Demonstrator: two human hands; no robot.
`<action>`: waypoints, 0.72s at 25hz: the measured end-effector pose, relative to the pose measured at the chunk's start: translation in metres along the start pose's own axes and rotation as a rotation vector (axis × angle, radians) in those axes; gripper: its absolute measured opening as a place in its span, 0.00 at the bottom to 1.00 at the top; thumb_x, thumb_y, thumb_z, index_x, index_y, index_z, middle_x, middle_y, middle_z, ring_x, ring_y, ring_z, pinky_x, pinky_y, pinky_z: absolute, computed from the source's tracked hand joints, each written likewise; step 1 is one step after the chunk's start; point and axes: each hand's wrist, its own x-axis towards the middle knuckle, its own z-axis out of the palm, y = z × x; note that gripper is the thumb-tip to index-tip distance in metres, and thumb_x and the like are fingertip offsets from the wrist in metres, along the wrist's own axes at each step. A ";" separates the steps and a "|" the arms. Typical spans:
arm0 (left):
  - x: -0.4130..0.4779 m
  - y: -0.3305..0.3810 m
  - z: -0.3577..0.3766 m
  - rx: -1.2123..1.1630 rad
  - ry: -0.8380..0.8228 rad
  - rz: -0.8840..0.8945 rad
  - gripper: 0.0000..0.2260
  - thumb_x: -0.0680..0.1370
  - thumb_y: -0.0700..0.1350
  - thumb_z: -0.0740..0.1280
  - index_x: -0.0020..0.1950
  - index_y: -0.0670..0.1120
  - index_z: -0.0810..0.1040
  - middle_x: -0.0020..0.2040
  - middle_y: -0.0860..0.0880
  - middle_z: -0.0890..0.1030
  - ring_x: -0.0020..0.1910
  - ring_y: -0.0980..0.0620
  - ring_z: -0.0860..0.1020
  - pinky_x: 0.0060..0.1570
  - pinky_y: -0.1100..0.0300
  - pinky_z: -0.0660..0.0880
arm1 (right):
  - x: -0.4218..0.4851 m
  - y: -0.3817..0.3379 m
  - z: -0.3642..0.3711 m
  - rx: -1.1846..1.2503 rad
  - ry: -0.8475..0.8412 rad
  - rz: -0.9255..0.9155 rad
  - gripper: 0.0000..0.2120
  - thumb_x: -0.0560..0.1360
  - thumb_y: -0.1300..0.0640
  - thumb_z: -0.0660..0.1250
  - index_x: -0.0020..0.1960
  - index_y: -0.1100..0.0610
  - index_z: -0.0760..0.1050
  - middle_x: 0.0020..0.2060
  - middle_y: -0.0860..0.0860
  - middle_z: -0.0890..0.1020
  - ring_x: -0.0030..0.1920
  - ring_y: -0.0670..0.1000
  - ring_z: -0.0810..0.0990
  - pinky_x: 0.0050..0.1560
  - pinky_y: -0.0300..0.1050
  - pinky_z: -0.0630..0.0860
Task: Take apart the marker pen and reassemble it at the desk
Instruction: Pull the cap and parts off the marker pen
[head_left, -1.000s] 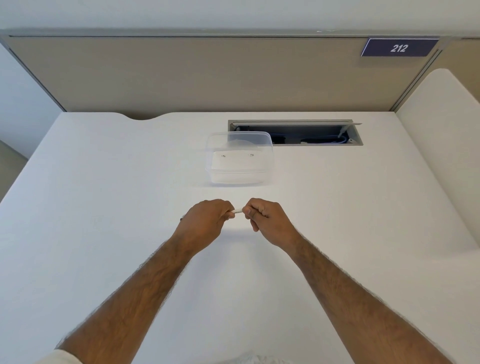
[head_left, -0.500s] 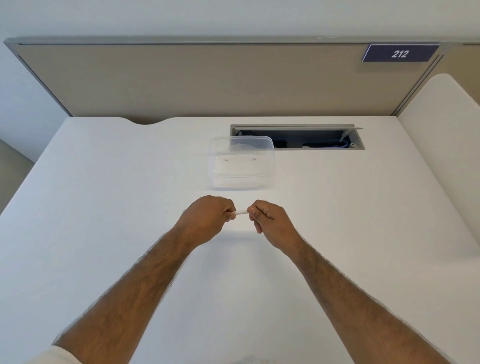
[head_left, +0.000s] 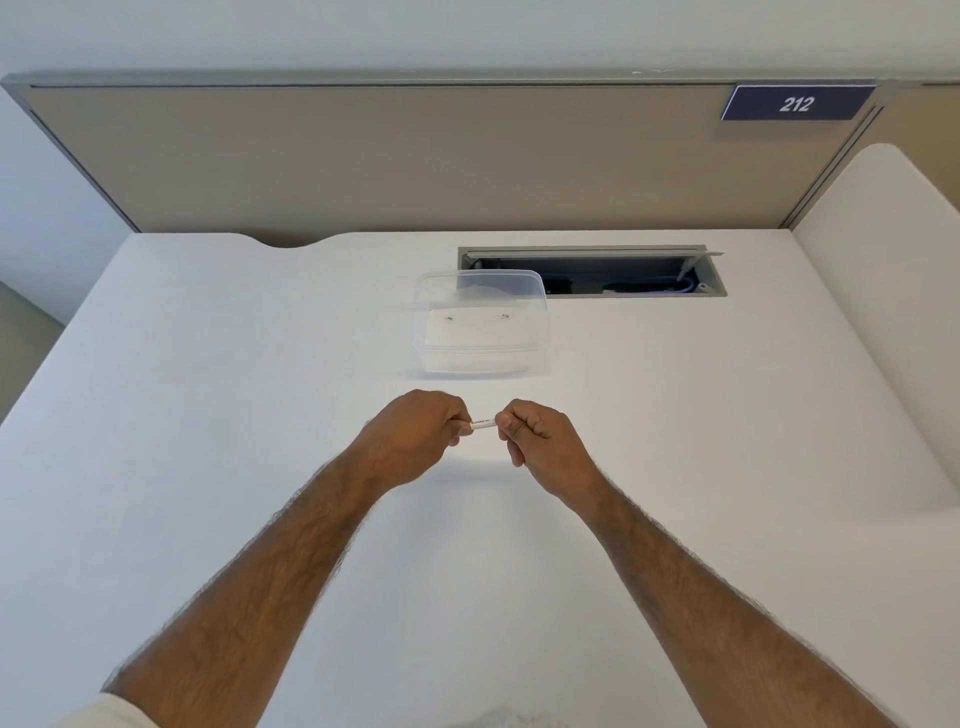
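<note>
A white, smooth counter (head_left: 208, 467) fills the view, with a curved notch cut in its far edge to the left of the box. The box (head_left: 480, 325), a clear plastic tub with rounded corners, stands just beyond the hands, and nothing lies between it and them. Behind the box and to its right, a long grey-framed slot (head_left: 592, 271) in the counter stands open, showing dark space and blue cables inside. Further behind the box a beige partition panel (head_left: 415, 156) runs across, and well to the right of the box it carries a dark blue sign (head_left: 796, 103) reading 212. A white rounded side panel (head_left: 883, 249) rises at the counter's right edge.

The left hand (head_left: 415, 436) is curled into a loose fist, its fingertips clenched on one end of the marker pen (head_left: 483, 424). The pen is a thin white tube with small print, held level above the counter, nearer than the box; only its short middle stretch shows. The right hand (head_left: 545, 441) is curled on the other end, thumb on top. Both forearms reach forward, bare.
</note>
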 end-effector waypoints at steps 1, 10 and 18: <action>0.000 0.001 0.001 0.013 0.008 0.016 0.09 0.83 0.45 0.62 0.47 0.49 0.81 0.42 0.55 0.81 0.45 0.50 0.79 0.49 0.47 0.78 | 0.000 -0.002 0.000 0.001 0.000 0.008 0.15 0.83 0.57 0.62 0.39 0.59 0.74 0.24 0.51 0.75 0.28 0.47 0.69 0.32 0.37 0.66; -0.004 -0.004 0.012 0.047 0.161 0.088 0.07 0.83 0.46 0.63 0.44 0.52 0.71 0.42 0.55 0.77 0.42 0.51 0.74 0.35 0.53 0.71 | -0.003 -0.010 0.000 0.127 -0.022 0.112 0.18 0.84 0.53 0.62 0.36 0.59 0.72 0.26 0.51 0.68 0.25 0.47 0.64 0.28 0.37 0.61; -0.001 -0.002 0.019 0.026 0.038 0.117 0.07 0.85 0.44 0.58 0.55 0.47 0.75 0.46 0.51 0.72 0.45 0.48 0.74 0.47 0.48 0.74 | 0.002 -0.012 -0.011 0.036 -0.050 0.076 0.13 0.82 0.54 0.65 0.43 0.62 0.75 0.29 0.51 0.78 0.33 0.51 0.72 0.36 0.46 0.69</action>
